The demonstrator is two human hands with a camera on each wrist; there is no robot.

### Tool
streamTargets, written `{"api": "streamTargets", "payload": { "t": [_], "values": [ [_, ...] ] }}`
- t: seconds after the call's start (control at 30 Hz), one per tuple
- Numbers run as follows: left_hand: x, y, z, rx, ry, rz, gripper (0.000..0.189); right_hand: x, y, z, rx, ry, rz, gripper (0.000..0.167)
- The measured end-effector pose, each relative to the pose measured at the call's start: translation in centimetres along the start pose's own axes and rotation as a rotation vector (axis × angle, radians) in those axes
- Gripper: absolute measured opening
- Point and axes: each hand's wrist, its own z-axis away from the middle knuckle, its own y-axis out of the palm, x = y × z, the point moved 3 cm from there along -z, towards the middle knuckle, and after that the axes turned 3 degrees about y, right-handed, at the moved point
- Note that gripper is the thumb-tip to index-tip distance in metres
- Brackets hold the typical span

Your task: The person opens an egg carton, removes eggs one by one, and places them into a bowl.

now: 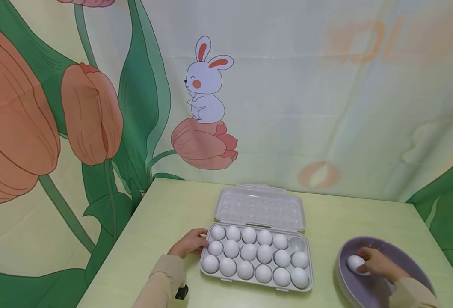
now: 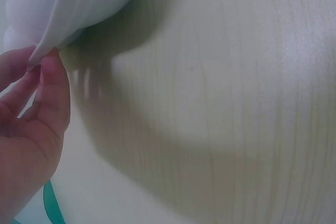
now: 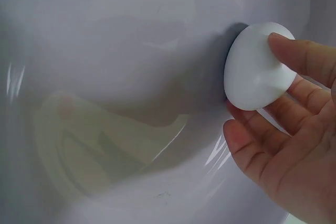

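Right hand: grasps a white egg between thumb and fingers, inside the purple bowl.
Egg contact: seems low in the bowl; cannot tell whether it touches the bottom.
Egg grip: light pressure, spread over the shell, judged best; a knock on the bowl wall could crack it.
Left hand: pinches the left rim of the tray; a steady, level hold would suit.
Tray: lid folded back; one egg per socket, save the far row's right end.
Table: pale, wood-grained.
Backdrop: printed tulips, one rabbit.
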Motion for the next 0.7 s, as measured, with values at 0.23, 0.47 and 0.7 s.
{"api": "streamTargets", "payload": {
  "t": [0.23,0.47,0.7],
  "values": [
    [0.1,0.2,-0.1,-0.03,-0.016,-0.035,0.038,0.0,0.0,0.0,-0.001,-0.005,0.012,0.035],
    [-0.1,0.1,0.1,-0.006,-0.014,-0.011,0.039,0.7,-0.5,0.3,0.017,0.002,0.018,0.038],
    [-0.1,0.0,0.0,0.003,-0.017,-0.005,0.04,2.2,-2.5,0.5,0.032,0.029,0.05,0.045]
  ]
}}
